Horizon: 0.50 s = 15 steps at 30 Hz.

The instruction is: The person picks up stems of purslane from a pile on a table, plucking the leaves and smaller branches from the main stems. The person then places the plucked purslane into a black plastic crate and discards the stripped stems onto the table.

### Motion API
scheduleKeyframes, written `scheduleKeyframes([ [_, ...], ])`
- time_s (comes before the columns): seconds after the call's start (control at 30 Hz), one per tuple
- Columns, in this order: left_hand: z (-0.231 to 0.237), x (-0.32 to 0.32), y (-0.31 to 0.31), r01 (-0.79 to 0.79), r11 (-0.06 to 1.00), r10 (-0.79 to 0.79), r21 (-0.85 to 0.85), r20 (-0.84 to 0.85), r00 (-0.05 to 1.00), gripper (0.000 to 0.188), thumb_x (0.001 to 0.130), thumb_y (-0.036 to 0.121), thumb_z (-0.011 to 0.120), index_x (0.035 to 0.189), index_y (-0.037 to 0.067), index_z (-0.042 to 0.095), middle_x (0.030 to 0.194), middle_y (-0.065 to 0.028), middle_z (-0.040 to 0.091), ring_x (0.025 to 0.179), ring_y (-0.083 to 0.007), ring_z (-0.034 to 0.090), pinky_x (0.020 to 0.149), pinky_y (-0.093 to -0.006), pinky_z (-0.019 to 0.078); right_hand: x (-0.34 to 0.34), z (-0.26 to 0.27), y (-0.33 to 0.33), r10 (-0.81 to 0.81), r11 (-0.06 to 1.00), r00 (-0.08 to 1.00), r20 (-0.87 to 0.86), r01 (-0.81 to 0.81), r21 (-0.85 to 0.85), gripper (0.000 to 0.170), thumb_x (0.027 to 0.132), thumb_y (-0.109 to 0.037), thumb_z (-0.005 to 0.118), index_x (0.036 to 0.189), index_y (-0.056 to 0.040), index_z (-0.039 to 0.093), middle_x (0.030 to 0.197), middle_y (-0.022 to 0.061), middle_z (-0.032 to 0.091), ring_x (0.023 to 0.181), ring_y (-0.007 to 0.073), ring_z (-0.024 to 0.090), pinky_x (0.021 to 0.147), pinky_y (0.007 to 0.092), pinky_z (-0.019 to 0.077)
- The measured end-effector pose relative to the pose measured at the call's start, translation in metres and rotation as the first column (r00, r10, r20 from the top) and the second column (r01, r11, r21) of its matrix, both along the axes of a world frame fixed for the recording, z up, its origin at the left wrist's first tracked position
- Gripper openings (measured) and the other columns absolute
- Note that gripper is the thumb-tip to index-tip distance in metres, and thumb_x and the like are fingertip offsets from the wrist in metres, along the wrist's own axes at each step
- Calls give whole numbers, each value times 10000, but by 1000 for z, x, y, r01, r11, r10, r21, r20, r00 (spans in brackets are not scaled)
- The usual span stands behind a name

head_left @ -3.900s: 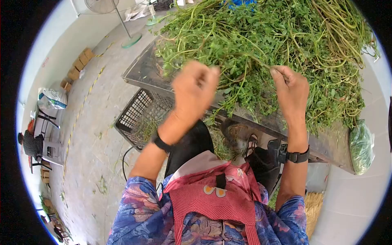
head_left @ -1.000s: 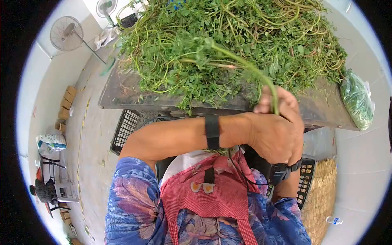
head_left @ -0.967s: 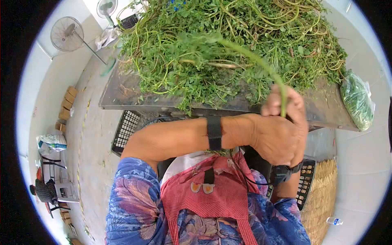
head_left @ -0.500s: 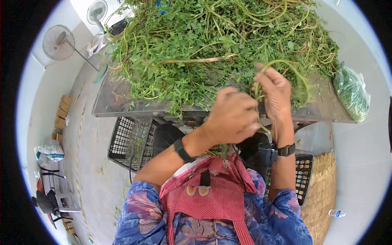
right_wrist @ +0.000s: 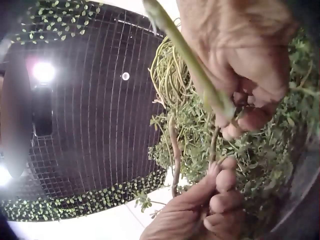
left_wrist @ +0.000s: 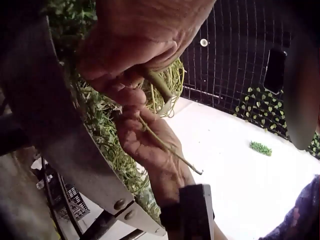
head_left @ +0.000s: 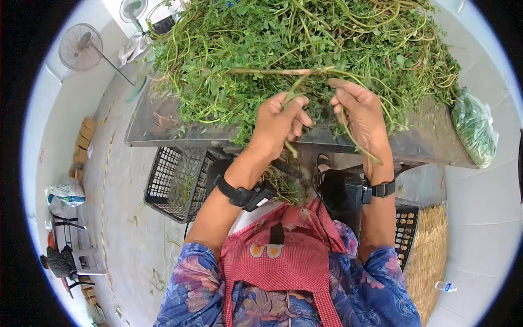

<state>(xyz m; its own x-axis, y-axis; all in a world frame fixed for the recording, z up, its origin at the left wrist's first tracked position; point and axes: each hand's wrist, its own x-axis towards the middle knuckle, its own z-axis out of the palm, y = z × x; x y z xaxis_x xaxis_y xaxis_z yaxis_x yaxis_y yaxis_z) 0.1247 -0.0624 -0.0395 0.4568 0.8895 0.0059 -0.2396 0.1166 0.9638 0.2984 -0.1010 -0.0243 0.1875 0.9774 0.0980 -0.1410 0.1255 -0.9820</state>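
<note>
Left hand [head_left: 277, 124] up at the front of the pile, thumb and fingers pinching a green stem [head_left: 292, 148]; cut-looking end pokes out below the palm, other fingers loosely bent. Right hand [head_left: 364, 115] level with it, just apart, thumb and forefinger bent in on a thinner stem [left_wrist: 167, 146] that trails down past the wrist to a small hooked tip, seen best from left wrist view. Can't tell if the two pieces join anywhere.

Big tangled heap of leafy greens [head_left: 327, 46] covers most of the dark worktop [head_left: 419, 139], right behind both hands. One long brownish-pink stem [head_left: 267, 71] lies crosswise on its front, just above the fingers. Clear plastic bag of greens [head_left: 473, 129] at the worktop's right end.

Black plastic crate [head_left: 158, 188] on the floor under the left front edge, loose stems inside. Second black crate partly visible low on the right, beside a straw mat [head_left: 427, 253]; water bottle [head_left: 445, 286] near that.

Person wears red checked apron [head_left: 272, 267] with two egg-shaped patches, blue floral sleeves, black strap on each wrist. Standing fan [head_left: 80, 48] upper left, cardboard boxes [head_left: 84, 143] along the wall, another person seated far left.
</note>
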Motion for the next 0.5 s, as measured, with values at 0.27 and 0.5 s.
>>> scheduleKeyframes([
  [0.27, 0, 0, 5, 28, 976, -6, -214, 104, 995, 232, 916, 178, 409, 980, 7, 553, 540, 32, 409, 401, -54, 302, 354, -198, 230, -11, -3, -44, 13, 997, 996, -85, -6, 77, 524, 894, -86, 517, 1373, -36, 311, 745, 60, 607, 557, 78, 540, 465, 174, 364],
  [0.5, -25, 3, 7, -71, 785, 332, 616, -321, 887, 356, 961, 239, 387, 1143, -38, 517, 792, -74, 593, 688, -114, 563, 591, -229, 457, -29, -18, -62, 72, 993, 969, -238, -47, 111, 453, 907, -161, 539, 1291, 18, 377, 823, 122, 641, 608, 131, 615, 463, 190, 404],
])
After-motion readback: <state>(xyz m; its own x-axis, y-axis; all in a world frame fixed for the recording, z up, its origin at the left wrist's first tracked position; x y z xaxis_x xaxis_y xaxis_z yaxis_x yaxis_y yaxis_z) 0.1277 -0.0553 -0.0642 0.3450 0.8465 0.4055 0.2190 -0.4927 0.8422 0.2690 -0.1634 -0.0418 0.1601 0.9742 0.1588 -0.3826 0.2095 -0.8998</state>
